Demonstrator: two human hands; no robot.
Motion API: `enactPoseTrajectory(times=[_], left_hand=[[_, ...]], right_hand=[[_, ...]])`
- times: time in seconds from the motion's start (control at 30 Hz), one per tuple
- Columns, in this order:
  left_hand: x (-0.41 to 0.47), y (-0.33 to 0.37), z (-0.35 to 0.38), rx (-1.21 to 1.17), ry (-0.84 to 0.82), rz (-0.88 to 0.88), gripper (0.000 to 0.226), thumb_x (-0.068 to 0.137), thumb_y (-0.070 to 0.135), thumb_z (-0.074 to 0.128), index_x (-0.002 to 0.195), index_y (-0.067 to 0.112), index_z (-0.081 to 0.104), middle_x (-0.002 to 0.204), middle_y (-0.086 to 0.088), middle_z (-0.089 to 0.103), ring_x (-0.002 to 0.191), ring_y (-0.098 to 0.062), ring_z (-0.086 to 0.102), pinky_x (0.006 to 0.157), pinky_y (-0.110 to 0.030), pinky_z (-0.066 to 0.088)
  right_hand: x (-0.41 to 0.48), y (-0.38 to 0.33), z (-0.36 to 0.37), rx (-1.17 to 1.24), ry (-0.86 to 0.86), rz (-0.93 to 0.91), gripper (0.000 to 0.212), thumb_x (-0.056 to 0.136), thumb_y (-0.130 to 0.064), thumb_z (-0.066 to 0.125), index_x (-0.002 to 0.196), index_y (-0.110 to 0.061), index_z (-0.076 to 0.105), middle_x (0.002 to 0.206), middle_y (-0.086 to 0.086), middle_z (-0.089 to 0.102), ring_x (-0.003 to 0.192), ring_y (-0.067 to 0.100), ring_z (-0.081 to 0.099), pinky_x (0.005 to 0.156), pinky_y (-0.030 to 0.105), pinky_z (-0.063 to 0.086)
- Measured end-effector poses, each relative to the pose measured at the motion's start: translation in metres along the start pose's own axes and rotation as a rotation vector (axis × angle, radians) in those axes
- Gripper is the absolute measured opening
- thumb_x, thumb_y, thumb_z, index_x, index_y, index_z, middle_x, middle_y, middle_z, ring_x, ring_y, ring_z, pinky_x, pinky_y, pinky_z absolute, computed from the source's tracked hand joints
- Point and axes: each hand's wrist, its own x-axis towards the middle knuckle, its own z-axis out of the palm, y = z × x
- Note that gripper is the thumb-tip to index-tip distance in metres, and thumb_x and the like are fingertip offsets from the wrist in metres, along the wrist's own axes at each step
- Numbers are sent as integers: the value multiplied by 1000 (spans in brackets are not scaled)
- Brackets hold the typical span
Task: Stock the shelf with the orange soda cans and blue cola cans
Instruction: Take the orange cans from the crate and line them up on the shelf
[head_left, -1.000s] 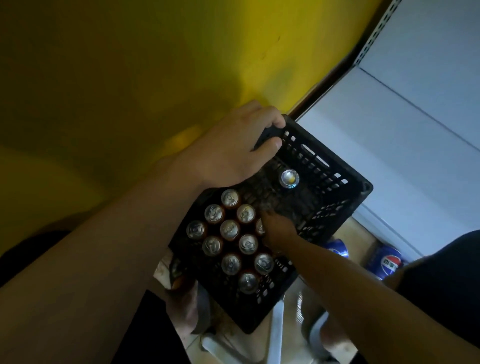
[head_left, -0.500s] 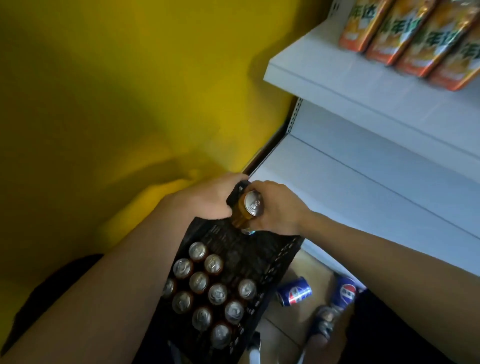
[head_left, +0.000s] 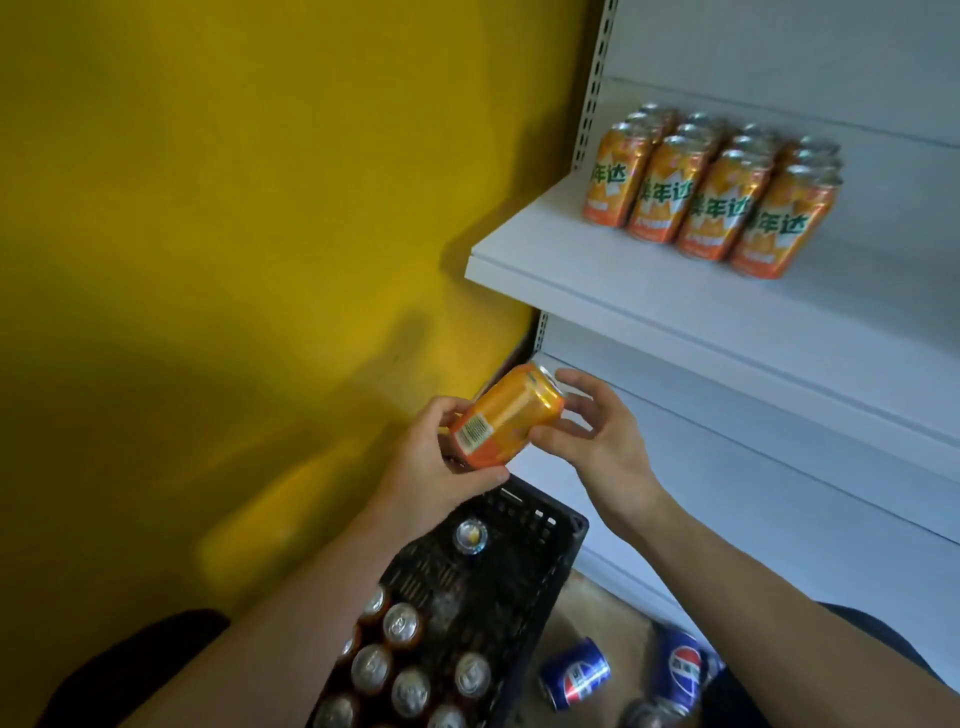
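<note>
Noted: left hand (head_left: 436, 462) grips orange can (head_left: 506, 421) at its base; right hand (head_left: 597, 436) touches the top end, hold uncertain. Can axis tilted, top toward 1 o'clock. Stocked row (head_left: 711, 197) on shelf (head_left: 571, 283) lies at 1 o'clock, well apart.
</note>
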Motion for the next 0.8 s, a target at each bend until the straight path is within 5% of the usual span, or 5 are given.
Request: enactPoseTrajectory(times=[0.23,0.47,0.63,0.7,0.8], left_hand=[[5,23,19,-577,-175,-139,47,87,33,63,125,8,57,96,-10,67,81,-22,64,75,-33,53],[25,29,34,-667,-213,-133,69,72,49,64,128,10,56,101,-13,68,87,-24,66,79,-40,52],[37,40,51,-747,-131,-134,66,82,45,55,136,9,40,111,-21,68,83,-32,65,73,-41,53],[39,44,56,-798,-163,-179,60,91,49,47,134,8,50,111,-26,65,83,-32,60,73,-39,52],[39,47,59,-909,-253,-249,62,99,57,31,118,11,68,85,-14,59,63,-21,49,65,-34,47]], right_hand=[[10,-8,4,125,-102,-33,55,78,-12,73,131,-12,60,116,12,72,103,30,70,86,41,58],[21,-23,2,26,-81,-89,64,66,-34,82,126,-23,63,112,6,73,110,27,67,92,44,56],[24,-30,-1,-38,36,-152,61,62,-27,90,118,-18,67,108,3,73,98,10,67,69,22,55],[25,-31,-1,-41,77,-180,59,67,-23,89,121,-20,64,107,3,71,96,7,67,67,19,54],[26,-32,-3,31,23,-158,62,71,-25,79,129,-33,57,110,4,70,105,20,66,71,26,53]])
